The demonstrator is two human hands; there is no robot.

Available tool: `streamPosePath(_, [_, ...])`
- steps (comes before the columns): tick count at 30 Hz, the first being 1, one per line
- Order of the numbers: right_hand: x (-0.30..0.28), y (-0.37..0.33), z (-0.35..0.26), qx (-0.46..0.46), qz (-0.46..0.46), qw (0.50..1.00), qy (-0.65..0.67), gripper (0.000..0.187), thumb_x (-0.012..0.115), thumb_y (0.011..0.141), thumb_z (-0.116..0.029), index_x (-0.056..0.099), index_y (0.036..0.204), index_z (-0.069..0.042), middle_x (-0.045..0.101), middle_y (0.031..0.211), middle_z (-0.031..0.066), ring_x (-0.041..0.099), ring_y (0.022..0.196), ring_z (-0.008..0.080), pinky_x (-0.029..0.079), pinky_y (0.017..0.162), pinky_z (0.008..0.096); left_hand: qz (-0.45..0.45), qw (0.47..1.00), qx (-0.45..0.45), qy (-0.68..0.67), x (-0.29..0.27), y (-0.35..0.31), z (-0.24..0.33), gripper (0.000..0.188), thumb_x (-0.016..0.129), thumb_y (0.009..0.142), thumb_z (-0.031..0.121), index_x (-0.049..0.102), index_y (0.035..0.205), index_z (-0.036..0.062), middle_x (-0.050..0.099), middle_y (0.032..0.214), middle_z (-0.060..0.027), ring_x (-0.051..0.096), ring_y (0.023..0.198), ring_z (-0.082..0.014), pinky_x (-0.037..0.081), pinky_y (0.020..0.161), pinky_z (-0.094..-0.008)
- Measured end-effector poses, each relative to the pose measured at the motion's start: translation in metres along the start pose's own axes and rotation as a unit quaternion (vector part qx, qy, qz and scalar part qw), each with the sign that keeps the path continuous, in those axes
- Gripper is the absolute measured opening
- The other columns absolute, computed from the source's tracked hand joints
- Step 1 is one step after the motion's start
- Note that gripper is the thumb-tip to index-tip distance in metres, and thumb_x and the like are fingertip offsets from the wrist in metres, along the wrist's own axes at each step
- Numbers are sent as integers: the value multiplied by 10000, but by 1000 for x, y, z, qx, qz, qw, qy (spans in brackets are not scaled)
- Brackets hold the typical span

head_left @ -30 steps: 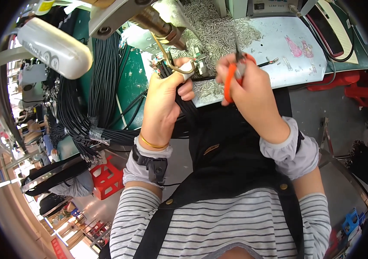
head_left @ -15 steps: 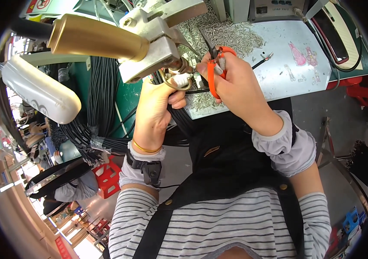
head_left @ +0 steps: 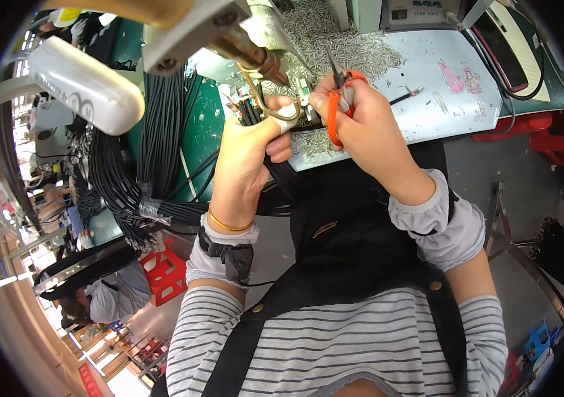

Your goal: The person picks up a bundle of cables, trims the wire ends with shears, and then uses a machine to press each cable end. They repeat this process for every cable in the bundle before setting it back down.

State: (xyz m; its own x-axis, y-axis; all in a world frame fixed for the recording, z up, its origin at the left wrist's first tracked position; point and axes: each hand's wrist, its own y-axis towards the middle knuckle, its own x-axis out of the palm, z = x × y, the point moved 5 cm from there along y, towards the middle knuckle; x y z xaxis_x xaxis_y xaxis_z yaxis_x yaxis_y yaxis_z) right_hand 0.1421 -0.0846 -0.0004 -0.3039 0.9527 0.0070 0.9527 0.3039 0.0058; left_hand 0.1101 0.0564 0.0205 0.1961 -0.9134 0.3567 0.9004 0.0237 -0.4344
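Note:
My left hand (head_left: 242, 145) is closed around several black cables (head_left: 250, 110) whose coloured wire ends stick up beside the thumb. White tape wraps the thumb. In my right hand (head_left: 369, 129), closed, are scissors (head_left: 333, 122) with orange handles, their dark blades pointing up and away. My right thumb and forefinger come together beside a small pale part (head_left: 305, 89) between the hands; whether they touch it I cannot tell. Just above my left thumb hangs a copper-coloured tip (head_left: 265, 66) on a metal clamp (head_left: 196, 36), with a curved brass tube (head_left: 259, 92) by it.
Small silver pieces (head_left: 361, 56) are heaped over the pale metal sheet (head_left: 440, 59). A short black cable (head_left: 402, 98) lies there. Bundled black cables (head_left: 159, 132) cover the green bench at left, under a white oblong device (head_left: 86, 86). A grey control box (head_left: 421, 14) stands behind.
The clamp with its copper tip has moved up and left, away from my hands. The white oblong device has shifted up and right. The scissors are turned slightly in my right hand.

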Motion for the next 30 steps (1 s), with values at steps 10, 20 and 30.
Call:
streamPosePath(10, [14,-40,-21,152,-114,939,285,130,514,854,-152,480,791,-44,509,620,17,442,405,67,311,370,177,-11,999,33,4,0,-43,-18,146,537,783,25,537,921,-20,439,607,-28,384,501,-101,298,447,-223])
streamPosePath(20, [-21,-49,-18,88,0,986,141,97,534,837,-117,503,852,-26,503,603,17,439,399,74,313,367,184,-3,992,105,76,1,-55,-21,157,560,782,-2,568,936,-34,561,736,-65,519,622,-122,412,551,-234])
streamPosePath(30, [-13,-59,-52,-61,0,990,-129,138,558,826,-141,537,807,-6,498,567,26,434,407,67,326,361,186,-56,940,119,314,25,-69,-35,199,536,781,-57,556,979,-39,583,844,-63,548,765,-123,442,710,-246])
